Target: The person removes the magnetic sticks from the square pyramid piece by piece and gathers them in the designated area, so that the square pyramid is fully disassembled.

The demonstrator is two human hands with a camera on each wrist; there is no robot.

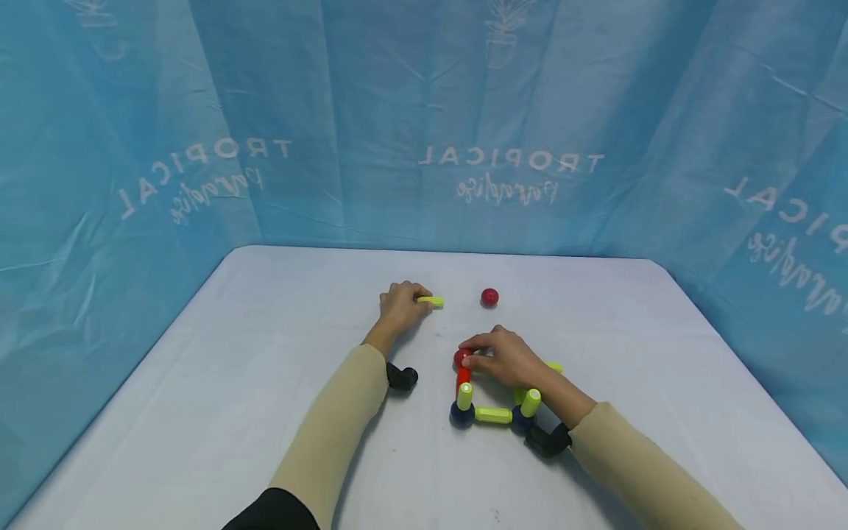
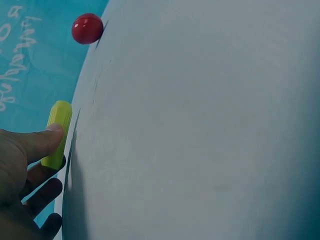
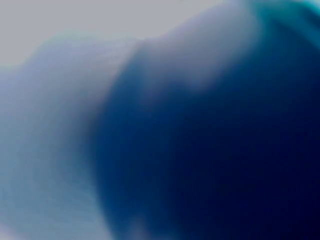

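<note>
The yellow stick (image 1: 431,300) lies flat on the white table (image 1: 265,383), far of centre, its long axis running left to right and its free end pointing right toward the loose red ball (image 1: 489,297), which sits apart from it; the left hand (image 1: 400,305) pinches the stick's left part, thumb on top and fingers curled beneath, as the left wrist view shows with the thumb (image 2: 42,142) pressed on the stick (image 2: 57,134) and the red ball (image 2: 87,28) beyond its far end. Nearer and to the right stands the built frame (image 1: 493,401): two dark blue balls (image 1: 461,414) on the table joined by a yellow stick lying left to right, a yellow stick rising from each, and a red stick (image 1: 462,375) running away to a second red ball (image 1: 461,358); the right hand (image 1: 506,358) rests over the frame's far side, fingers curled around that red ball, thumb beneath it. The right wrist view is a dark blue blur, too close to read. Blue printed curtains (image 1: 503,147) wall the table on three sides.
</note>
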